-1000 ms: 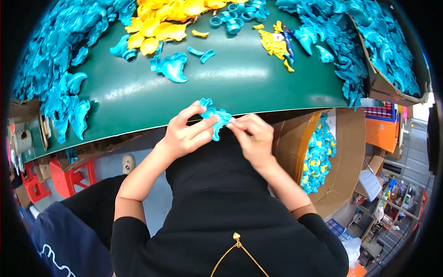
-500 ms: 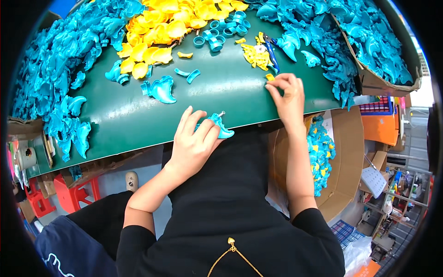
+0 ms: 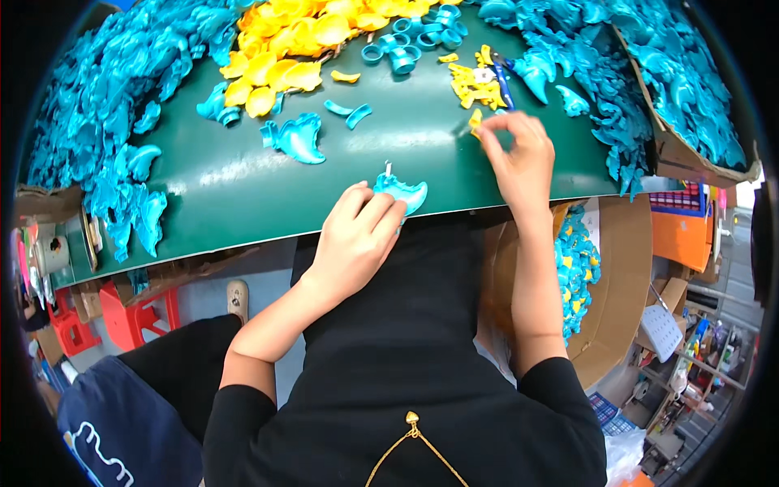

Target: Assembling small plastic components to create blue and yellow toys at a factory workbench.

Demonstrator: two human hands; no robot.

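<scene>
The teal fin-shaped plastic piece [image 3: 403,191] lies at the near edge of the green worktop [image 3: 243,187], with a thin pale stub sticking up from its top; the left hand [image 3: 357,235] rests against its near side, fingers [image 3: 381,213] curled together and pressing on it, so its lower edge is hidden.

Far left, a heap of teal plastic pieces [image 3: 105,146] runs along the worktop's curved rim, too tangled to count. Below it, under the worktop, stand two red stools [image 3: 122,316]. Further right lies a yellow pile of moulded pieces [image 3: 300,40], also uncountable, with one stray yellow bit [image 3: 345,77] beside it. One larger teal fin pair [image 3: 294,138] lies alone on the bare green, and two small teal curved bits [image 3: 347,112] just past it. A cluster of teal rings [image 3: 406,45], about six, sits near the top, partly cut off.

The right hand [image 3: 519,158] hovers at a small scatter of yellow parts [image 3: 475,81], its fingers [image 3: 495,130] pinched together on a small yellow bit [image 3: 475,122]; what the thumb hides I cannot tell. Right of it another teal heap [image 3: 617,73] spills into a cardboard box [image 3: 690,162]. A second cardboard box [image 3: 617,284] below holds mixed teal and yellow assemblies [image 3: 576,268], half hidden by the arm.
</scene>
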